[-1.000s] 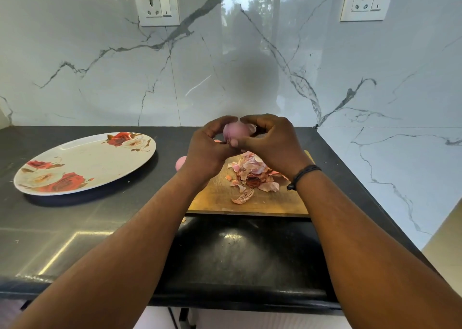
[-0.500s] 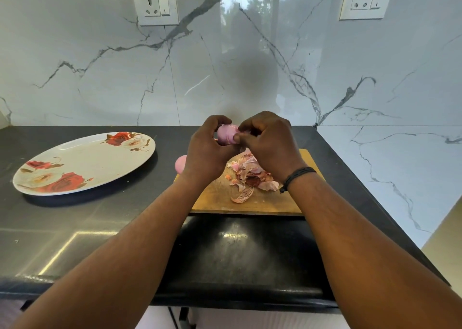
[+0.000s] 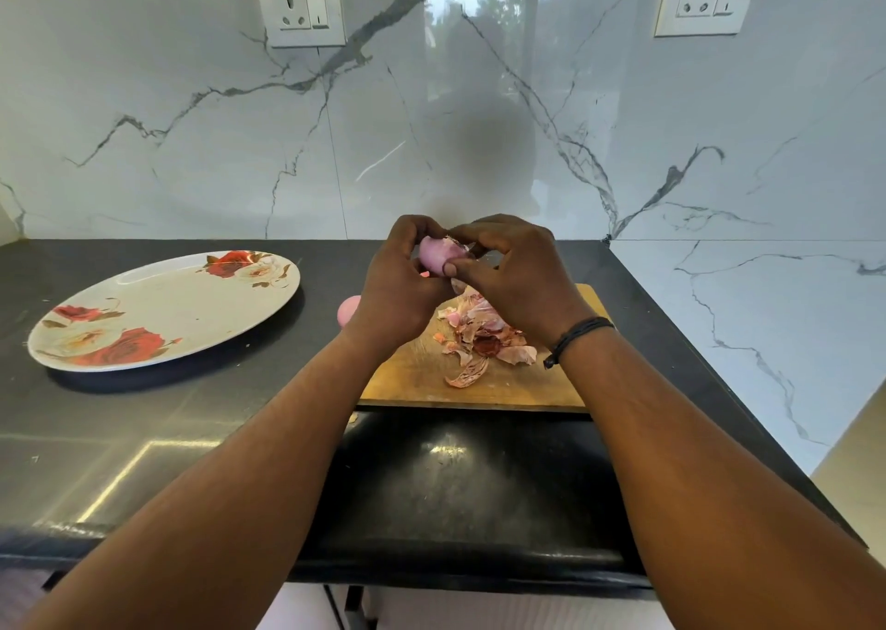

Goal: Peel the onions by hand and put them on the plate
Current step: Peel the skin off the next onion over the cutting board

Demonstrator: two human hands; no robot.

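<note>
A pink, mostly bare onion (image 3: 435, 254) is held up over the far end of the wooden cutting board (image 3: 412, 374). My left hand (image 3: 397, 289) grips it from the left. My right hand (image 3: 518, 275) pinches at its right end, where a shred of skin sticks out. Another peeled pink onion (image 3: 347, 310) lies on the counter beside the board, half hidden behind my left wrist. The oval white plate with red roses (image 3: 163, 311) sits at the left with nothing on it.
A heap of dry onion skins (image 3: 484, 337) lies on the board under my hands. The black counter (image 3: 144, 438) ends at a marble wall behind and on the right. Two wall sockets (image 3: 301, 9) are high on the back wall.
The onion has turned a little in my hands and my right fingers have shifted along its right end. Both hands stayed above the board.
</note>
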